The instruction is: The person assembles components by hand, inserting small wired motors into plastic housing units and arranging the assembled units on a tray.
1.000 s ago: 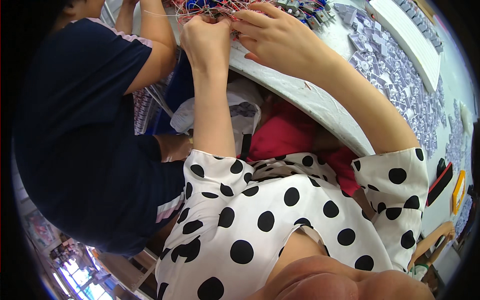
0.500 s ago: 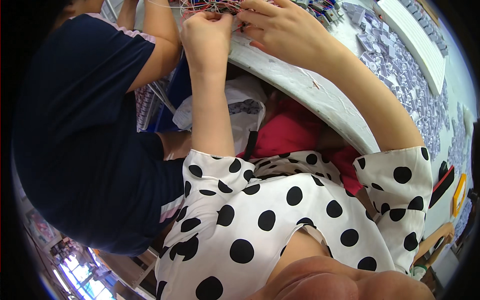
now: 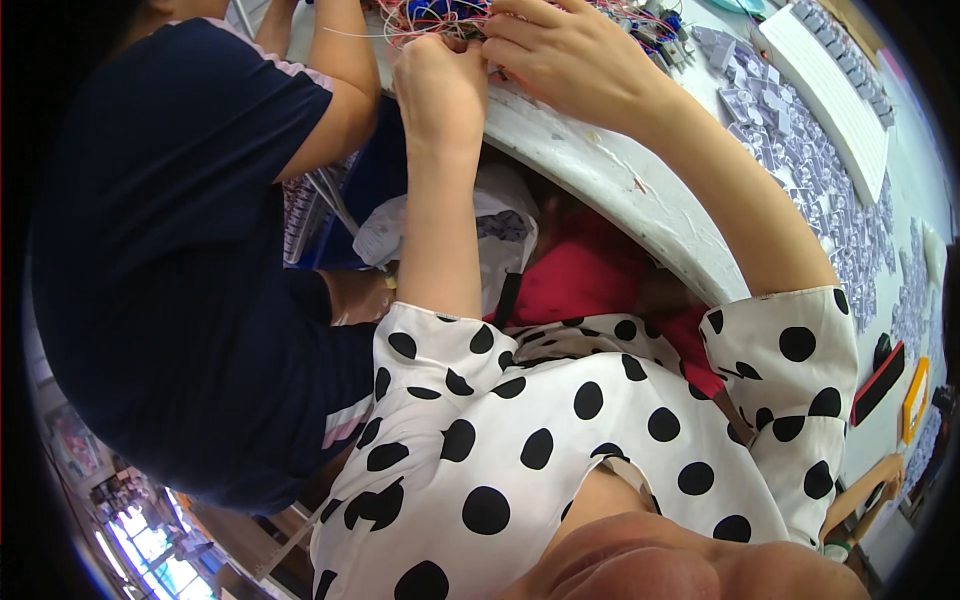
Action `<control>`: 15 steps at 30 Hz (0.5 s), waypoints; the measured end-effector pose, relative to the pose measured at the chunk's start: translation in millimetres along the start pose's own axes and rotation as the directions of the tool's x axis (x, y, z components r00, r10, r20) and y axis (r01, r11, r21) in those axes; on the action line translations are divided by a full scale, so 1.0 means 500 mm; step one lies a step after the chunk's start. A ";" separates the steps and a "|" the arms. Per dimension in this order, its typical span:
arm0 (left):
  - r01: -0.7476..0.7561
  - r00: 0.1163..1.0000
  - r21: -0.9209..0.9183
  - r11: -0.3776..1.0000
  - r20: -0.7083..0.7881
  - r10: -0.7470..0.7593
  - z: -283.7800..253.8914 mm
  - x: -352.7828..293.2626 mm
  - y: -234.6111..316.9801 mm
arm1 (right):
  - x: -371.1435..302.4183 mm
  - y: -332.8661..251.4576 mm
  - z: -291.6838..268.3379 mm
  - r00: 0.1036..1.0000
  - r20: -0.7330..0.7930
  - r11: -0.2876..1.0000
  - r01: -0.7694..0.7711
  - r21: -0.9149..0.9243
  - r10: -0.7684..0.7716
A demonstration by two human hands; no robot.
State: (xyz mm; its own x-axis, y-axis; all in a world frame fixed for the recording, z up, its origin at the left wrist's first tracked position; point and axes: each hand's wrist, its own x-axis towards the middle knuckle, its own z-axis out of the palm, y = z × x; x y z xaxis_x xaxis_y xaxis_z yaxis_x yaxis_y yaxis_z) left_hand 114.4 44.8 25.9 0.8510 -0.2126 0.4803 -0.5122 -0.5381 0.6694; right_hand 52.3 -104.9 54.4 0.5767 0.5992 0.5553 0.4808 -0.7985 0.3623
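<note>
At the top edge, both my hands work at a tangled heap of thin red and white wires (image 3: 425,18) with blue parts among them. My left hand (image 3: 440,85) is closed in a pinch at the heap's near side. Its fingertips face away, so what they hold is hidden. Just to its right, my right hand (image 3: 570,55) has its fingers bent inward and pressed together, the tips almost touching the left hand. Whatever sits between those tips is too small to make out.
A co-worker in a dark shirt (image 3: 180,250) sits close on my left, an arm reaching to the table. The white table edge (image 3: 600,170) curves before me. Small grey plastic parts (image 3: 790,150) and a long white tray (image 3: 830,100) lie right. A white bag (image 3: 385,230) hangs below.
My view has shifted slightly, and more of the wire heap shows at the top. My left hand now sits closer to my right; both stay at the wires.
</note>
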 end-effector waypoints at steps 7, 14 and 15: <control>0.096 0.992 -0.024 0.995 -0.082 -0.098 0.005 -0.006 -0.019 | 0.009 0.006 -0.003 0.996 -0.035 0.995 -0.077 0.066 0.080; 0.209 0.977 -0.133 0.969 -0.017 -0.213 0.012 0.005 -0.031 | 0.012 0.011 0.026 0.990 0.038 0.991 -0.133 -0.033 0.134; 0.227 0.973 -0.169 0.959 -0.005 -0.232 0.011 0.005 -0.032 | 0.011 0.013 0.027 0.986 0.065 0.988 -0.156 -0.006 0.156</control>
State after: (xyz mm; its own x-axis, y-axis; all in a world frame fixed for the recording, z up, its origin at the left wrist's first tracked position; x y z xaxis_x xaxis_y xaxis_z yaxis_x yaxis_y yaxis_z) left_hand 125.4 48.6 13.1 0.9459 -0.0781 0.3150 -0.3173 -0.4268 0.8469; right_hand 67.3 -106.1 49.6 0.6864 0.4694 0.5555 0.3805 -0.8827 0.2757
